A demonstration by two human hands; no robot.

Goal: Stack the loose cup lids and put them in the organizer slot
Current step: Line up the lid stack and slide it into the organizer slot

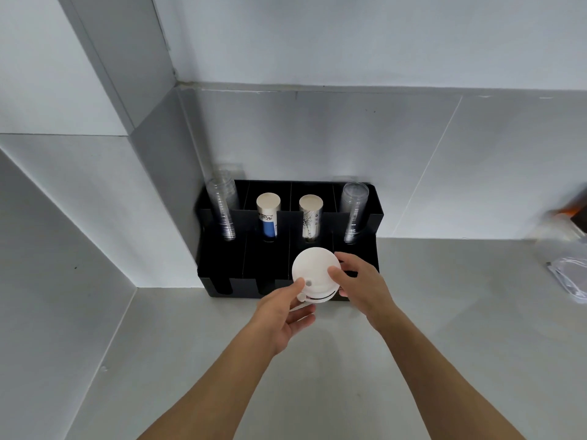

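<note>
The stack of white lids [314,274] is pinched between both hands just over the black organizer [365,249], above its third front slot from the left. The left hand [282,315] cups it from below, and the right hand [359,281] is clamped on its side. If the grip slackens, I reckon the lids fan out and snag the divider. Behind the lids, the organizer's back slots hold clear cups [222,208] at both ends and paper cups [268,217] in the middle.
</note>
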